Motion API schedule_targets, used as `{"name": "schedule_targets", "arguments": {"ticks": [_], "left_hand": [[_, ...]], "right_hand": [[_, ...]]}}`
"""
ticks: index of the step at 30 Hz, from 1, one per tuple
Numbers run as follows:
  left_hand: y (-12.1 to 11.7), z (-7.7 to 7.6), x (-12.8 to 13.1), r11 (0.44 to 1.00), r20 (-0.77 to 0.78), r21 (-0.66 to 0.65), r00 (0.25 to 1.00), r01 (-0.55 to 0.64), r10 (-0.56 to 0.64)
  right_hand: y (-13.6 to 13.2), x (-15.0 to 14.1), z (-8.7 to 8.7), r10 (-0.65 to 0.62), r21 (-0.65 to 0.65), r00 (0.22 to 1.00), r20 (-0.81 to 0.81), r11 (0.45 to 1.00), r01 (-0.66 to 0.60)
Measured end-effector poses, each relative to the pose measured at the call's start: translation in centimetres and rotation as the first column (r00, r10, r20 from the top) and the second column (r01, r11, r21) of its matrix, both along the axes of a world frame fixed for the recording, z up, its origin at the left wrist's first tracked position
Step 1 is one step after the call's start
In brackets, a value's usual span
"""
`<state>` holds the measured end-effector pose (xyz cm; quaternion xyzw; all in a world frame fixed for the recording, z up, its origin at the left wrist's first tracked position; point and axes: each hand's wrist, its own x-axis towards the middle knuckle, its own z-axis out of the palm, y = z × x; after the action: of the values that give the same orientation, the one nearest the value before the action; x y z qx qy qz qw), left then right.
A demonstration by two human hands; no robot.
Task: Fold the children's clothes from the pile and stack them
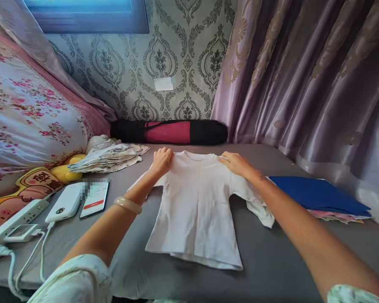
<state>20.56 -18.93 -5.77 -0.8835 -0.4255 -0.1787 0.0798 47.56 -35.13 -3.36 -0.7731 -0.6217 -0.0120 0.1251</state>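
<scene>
A small white long-sleeved shirt (197, 210) lies spread on the grey bed surface, neckline away from me and hem towards me. At its left shoulder seam my left hand (163, 161) has its fingers closed on the cloth. My right hand (237, 163) grips the other shoulder, beside the collar. The right sleeve hangs out under my right forearm, its cuff crumpled. My left forearm covers part of the left sleeve. A pale bangle (128, 204) circles my left wrist.
Folded patterned cloths (113, 156), a phone (95, 199), a white power bank (67, 202) and a power strip (27, 216) with cables lie left. A blue folded cloth (318, 192) tops a stack at right. Behind lies a black-and-red roll bag (169, 132).
</scene>
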Motion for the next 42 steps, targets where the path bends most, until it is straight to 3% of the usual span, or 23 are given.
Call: {"name": "schedule_targets", "arguments": {"ticks": [4, 9, 30, 36, 42], "left_hand": [[0.7, -5.4, 2.0, 1.0, -0.016, 0.008, 1.0, -0.016, 0.016], [2.3, -8.1, 3.0, 0.997, -0.034, 0.075, 0.999, -0.015, 0.018], [10.5, -9.4, 7.5, 0.999, -0.075, -0.031, 0.997, -0.024, 0.021], [12.0, -10.0, 8.3, 0.964, -0.081, -0.254, 0.995, -0.082, 0.063], [13.0, -9.7, 9.0, 0.879, -0.007, -0.458, 0.989, -0.133, 0.146]], "right_hand": [[1.4, -0.7, -5.2, -0.092, -0.104, 0.988, 0.127, 0.989, 0.105], [3.2, -0.2, -8.0, -0.083, -0.154, 0.978, 0.193, 0.981, 0.114], [11.6, 5.5, -9.9, -0.019, -0.222, 0.975, 0.22, 0.973, 0.069], [12.3, 5.9, -10.2, -0.04, -0.213, 0.986, 0.16, 0.974, 0.074], [11.9, 2.7, -10.1, -0.101, -0.024, 0.969, 0.224, 0.994, 0.109]]}}
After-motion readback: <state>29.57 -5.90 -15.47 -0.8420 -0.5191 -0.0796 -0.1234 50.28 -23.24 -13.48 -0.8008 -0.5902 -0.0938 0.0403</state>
